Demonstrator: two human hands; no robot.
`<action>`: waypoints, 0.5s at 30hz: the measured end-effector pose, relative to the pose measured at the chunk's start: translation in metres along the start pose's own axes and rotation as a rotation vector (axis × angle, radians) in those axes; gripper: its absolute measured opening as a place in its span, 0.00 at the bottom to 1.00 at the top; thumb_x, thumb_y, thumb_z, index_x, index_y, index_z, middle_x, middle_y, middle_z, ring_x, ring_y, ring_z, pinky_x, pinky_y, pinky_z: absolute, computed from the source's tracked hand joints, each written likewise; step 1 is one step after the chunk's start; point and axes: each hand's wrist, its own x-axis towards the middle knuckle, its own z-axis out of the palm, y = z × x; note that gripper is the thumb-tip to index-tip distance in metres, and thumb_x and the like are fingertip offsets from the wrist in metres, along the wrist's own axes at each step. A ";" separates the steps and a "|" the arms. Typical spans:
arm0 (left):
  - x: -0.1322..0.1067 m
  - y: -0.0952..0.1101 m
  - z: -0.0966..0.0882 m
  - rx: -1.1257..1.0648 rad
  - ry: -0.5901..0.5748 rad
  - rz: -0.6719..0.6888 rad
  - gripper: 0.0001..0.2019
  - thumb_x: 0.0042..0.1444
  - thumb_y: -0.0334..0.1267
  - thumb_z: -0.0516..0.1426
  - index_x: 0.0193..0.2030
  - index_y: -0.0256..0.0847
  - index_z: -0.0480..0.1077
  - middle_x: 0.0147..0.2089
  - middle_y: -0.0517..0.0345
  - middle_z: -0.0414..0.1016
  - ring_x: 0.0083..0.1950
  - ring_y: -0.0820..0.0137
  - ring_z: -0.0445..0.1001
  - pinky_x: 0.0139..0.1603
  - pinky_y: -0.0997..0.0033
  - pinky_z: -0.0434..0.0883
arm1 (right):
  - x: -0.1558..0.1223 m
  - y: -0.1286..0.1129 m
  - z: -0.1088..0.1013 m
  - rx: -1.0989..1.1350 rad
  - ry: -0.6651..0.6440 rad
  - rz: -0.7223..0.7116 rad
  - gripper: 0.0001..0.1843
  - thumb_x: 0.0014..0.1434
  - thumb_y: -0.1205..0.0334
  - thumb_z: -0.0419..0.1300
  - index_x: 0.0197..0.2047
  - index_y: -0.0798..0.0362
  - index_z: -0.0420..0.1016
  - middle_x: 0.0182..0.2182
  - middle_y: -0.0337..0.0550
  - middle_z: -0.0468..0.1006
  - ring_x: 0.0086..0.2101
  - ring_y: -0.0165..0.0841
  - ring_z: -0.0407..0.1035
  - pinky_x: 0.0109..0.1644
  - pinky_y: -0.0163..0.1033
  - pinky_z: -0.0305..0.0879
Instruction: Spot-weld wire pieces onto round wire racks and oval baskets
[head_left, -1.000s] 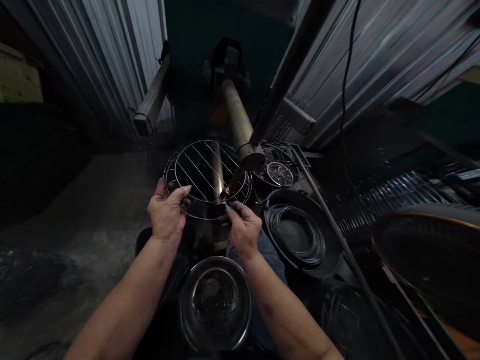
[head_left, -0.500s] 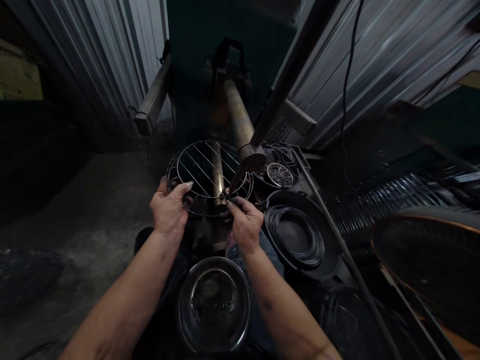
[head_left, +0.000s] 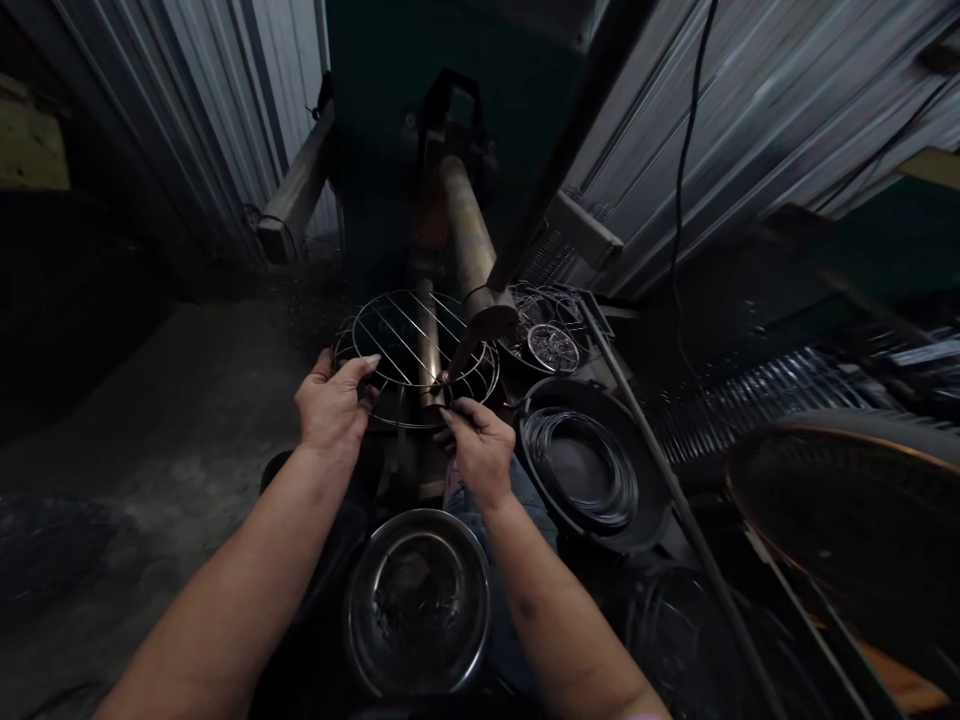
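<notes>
A round wire rack point(head_left: 405, 340) with parallel bars sits over the lower brass arm of a machine point(head_left: 426, 340). My left hand point(head_left: 330, 405) grips its near left rim, fingers curled over the wire. My right hand point(head_left: 476, 450) pinches the near right rim, just below the dark pointed tip point(head_left: 457, 355) of the upper arm, which rests on the rack. A thick brass cylinder point(head_left: 465, 225) runs back to the machine body.
A steel bowl point(head_left: 418, 600) holding small wire pieces stands below my hands. A dark pan point(head_left: 645, 500) with coiled wire rings lies to the right, more wire parts point(head_left: 553, 345) behind it. Corrugated metal walls close in on both sides. A slanted rod point(head_left: 667, 480) crosses the right.
The view has shifted slightly; the rack and both hands sit a little further left and away. Both grips on the rim stay the same.
</notes>
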 end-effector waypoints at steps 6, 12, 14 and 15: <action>0.002 -0.002 -0.001 -0.004 -0.045 0.008 0.24 0.27 0.30 0.68 0.35 0.41 0.65 0.29 0.63 0.69 0.28 0.73 0.69 0.23 0.75 0.65 | 0.002 0.003 0.005 0.095 0.044 -0.046 0.07 0.51 0.58 0.64 0.32 0.53 0.77 0.25 0.36 0.75 0.21 0.28 0.69 0.25 0.33 0.67; 0.004 0.002 -0.001 0.060 -0.043 0.009 0.22 0.28 0.31 0.68 0.33 0.41 0.65 0.28 0.62 0.68 0.27 0.73 0.68 0.22 0.76 0.63 | -0.002 -0.004 0.000 0.084 0.001 -0.077 0.10 0.53 0.55 0.63 0.34 0.53 0.77 0.27 0.38 0.77 0.22 0.29 0.70 0.26 0.33 0.68; 0.008 0.005 -0.001 0.071 -0.023 -0.017 0.22 0.29 0.31 0.68 0.33 0.40 0.65 0.27 0.62 0.68 0.26 0.72 0.68 0.22 0.75 0.62 | -0.013 -0.001 -0.007 -0.040 0.056 -0.184 0.11 0.56 0.55 0.60 0.40 0.52 0.77 0.33 0.41 0.79 0.28 0.31 0.73 0.34 0.36 0.71; 0.011 0.007 -0.002 0.064 -0.015 -0.020 0.21 0.30 0.31 0.68 0.33 0.40 0.66 0.26 0.61 0.68 0.26 0.71 0.68 0.21 0.75 0.61 | -0.023 0.002 -0.011 -0.139 0.061 -0.247 0.12 0.58 0.56 0.59 0.42 0.51 0.77 0.36 0.43 0.79 0.33 0.32 0.73 0.39 0.37 0.71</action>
